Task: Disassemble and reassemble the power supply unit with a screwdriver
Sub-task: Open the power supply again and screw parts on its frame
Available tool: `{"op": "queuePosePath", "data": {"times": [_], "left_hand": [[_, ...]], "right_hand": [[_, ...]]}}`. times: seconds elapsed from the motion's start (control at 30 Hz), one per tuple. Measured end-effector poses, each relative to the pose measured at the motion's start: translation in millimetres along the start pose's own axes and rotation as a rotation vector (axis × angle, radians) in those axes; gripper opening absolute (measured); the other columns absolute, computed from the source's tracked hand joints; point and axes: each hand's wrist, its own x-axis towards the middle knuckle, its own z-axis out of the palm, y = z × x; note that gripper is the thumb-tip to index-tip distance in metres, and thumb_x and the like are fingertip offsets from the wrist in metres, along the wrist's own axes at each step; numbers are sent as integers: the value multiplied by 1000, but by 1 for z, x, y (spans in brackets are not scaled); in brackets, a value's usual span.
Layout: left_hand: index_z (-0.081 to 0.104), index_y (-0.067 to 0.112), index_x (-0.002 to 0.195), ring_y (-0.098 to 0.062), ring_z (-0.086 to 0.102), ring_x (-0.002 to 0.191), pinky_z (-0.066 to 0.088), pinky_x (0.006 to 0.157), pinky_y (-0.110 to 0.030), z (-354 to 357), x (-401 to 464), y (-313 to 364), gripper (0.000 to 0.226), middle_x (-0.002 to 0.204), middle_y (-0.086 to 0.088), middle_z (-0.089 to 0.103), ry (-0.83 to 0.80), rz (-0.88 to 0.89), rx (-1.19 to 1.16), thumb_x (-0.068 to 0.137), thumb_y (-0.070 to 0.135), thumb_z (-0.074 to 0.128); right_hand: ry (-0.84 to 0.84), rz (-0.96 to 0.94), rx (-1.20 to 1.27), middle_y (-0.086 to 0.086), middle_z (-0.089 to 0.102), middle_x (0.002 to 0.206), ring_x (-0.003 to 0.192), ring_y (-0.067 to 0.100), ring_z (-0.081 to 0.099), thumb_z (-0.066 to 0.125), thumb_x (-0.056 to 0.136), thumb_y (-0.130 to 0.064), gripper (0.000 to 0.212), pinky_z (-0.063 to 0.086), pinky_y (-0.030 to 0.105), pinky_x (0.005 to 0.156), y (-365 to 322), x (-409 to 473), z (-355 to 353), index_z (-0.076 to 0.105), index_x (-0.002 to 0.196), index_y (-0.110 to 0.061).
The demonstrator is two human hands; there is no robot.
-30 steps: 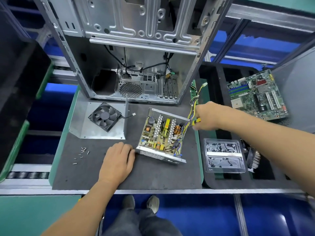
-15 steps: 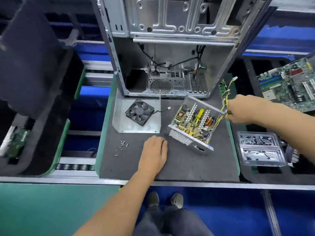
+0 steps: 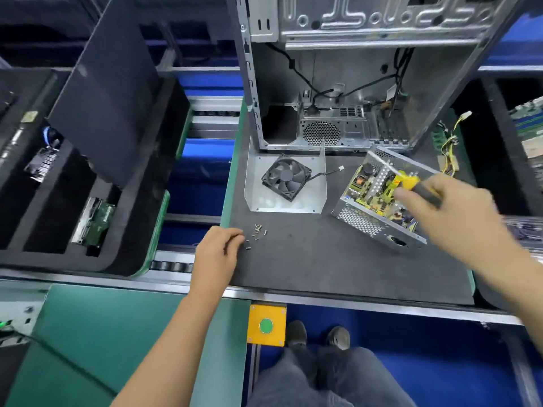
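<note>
I had the power supply unit (image 3: pixel 379 201) lying open on the dark mat (image 3: pixel 323 265), tilted, its circuit board showing, at the right, just near of the bare computer case (image 3: pixel 352 83). Its cover (image 3: pixel 293 201), with the fan (image 3: pixel 286 177) on it, lay apart to the left. My right hand (image 3: pixel 449 212) was curled round the yellow-and-black screwdriver (image 3: pixel 411 180), the shaft held over the board. My left hand (image 3: pixel 219 252) sat at the mat's near-left edge, fingers bent down beside the loose screws (image 3: pixel 257 233); I could not tell whether they had one pinched. I judged I was at reassembly, gathering a screw. Next I needed a clean pinch on one small screw, then the cover back on.
</note>
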Motion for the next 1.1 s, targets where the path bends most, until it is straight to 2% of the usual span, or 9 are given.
{"op": "queuePosePath", "data": {"times": [0.1, 0.17, 0.3, 0.43, 0.63, 0.73, 0.83, 1.0, 1.1], "left_hand": [[77, 8, 96, -22, 60, 81, 48, 82, -29, 6, 4, 2, 9, 88, -5, 66, -62, 26, 48, 88, 8, 74], [78, 8, 98, -25, 62, 85, 50, 85, -34, 12, 8, 6, 14, 91, -7, 67, -74, 0, 47, 85, 14, 77], [78, 9, 103, -25, 61, 89, 50, 87, -36, 19, 16, 8, 25, 94, -8, 66, -139, -51, 78, 82, 23, 81], [78, 9, 93, -24, 59, 90, 49, 85, -35, 18, 14, 5, 10, 91, -6, 64, -116, -5, 72, 86, 15, 77], [76, 7, 90, -28, 55, 89, 46, 81, -36, 14, 17, 0, 6, 87, -7, 65, -170, 162, 182, 86, 11, 76], [73, 6, 81, -30, 55, 83, 47, 75, -41, 16, 20, -1, 5, 81, -7, 63, -174, 195, 216, 81, 6, 78], [70, 7, 78, -32, 55, 78, 47, 72, -43, 18, 21, 4, 9, 78, -6, 63, -173, 248, 234, 78, 3, 79], [64, 28, 73, -9, 56, 69, 43, 66, -22, 20, 14, 17, 20, 73, 13, 63, -169, 30, 6, 79, 13, 76], [57, 39, 70, -2, 57, 68, 42, 64, -11, 39, 4, 47, 29, 68, 13, 62, -282, 35, -109, 78, 17, 75]], "right_hand": [[-104, -33, 159, -1, 46, 56, 57, 12, 46, 61, 85, -58, 47, 33, 27, 51, -32, -26, 49, 45, 67, -18], [-140, -44, 220, 1, 44, 56, 58, 16, 43, 60, 85, -57, 47, 31, 30, 52, -39, -35, 71, 44, 67, -17], [-168, 16, 300, -4, 34, 52, 52, 9, 38, 62, 88, -53, 50, 25, 32, 48, -34, -45, 96, 34, 63, -21], [-166, 44, 309, -5, 39, 53, 57, 3, 43, 61, 89, -53, 44, 29, 32, 50, -24, -48, 106, 39, 65, -24], [7, -15, 311, -5, 43, 59, 62, 9, 41, 59, 88, -53, 38, 33, 24, 50, -4, -59, 101, 40, 70, -25], [135, 75, 427, -7, 47, 68, 62, 12, 38, 58, 89, -52, 36, 34, 17, 54, 17, -69, 93, 43, 72, -24], [192, 154, 477, -8, 46, 64, 59, 10, 38, 58, 91, -50, 32, 34, 14, 52, 36, -80, 90, 46, 73, -27], [294, 232, 518, -15, 47, 65, 61, 6, 42, 55, 90, -54, 29, 35, 10, 56, 52, -88, 90, 44, 73, -32], [373, 248, 491, -14, 43, 84, 77, 0, 46, 67, 92, -34, 25, 34, 5, 68, 59, -83, 94, 45, 82, -27]]}}
